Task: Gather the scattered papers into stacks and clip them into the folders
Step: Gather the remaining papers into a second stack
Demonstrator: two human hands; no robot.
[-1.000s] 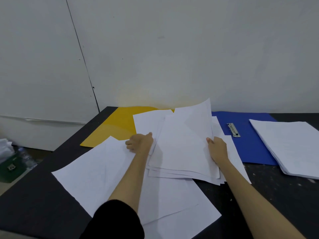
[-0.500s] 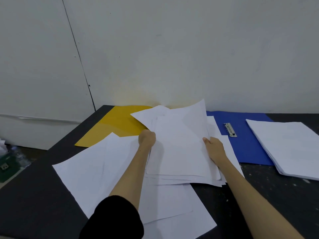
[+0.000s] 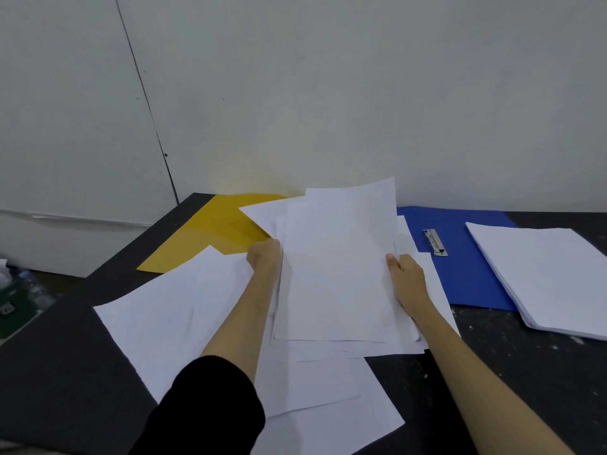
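A bundle of white sheets (image 3: 335,274) is raised off the black table between my two hands. My left hand (image 3: 264,257) grips its left edge and my right hand (image 3: 405,277) grips its right edge. More loose sheets (image 3: 170,316) lie spread under and to the left of my arms, and others (image 3: 325,408) reach toward the near table edge. A yellow folder (image 3: 210,234) lies flat at the back left, partly covered by paper. An open blue folder (image 3: 466,274) with a metal clip (image 3: 435,242) lies to the right of the bundle.
A neat stack of white paper (image 3: 551,277) rests on the right part of the blue folder and the table (image 3: 525,372). A white wall stands right behind the table. Green clutter (image 3: 13,303) sits on the floor at the far left.
Both hands have drawn the loose top sheets together into a squarer bundle. My left hand moved right to the bundle's left edge, and the sheets stand more upright.
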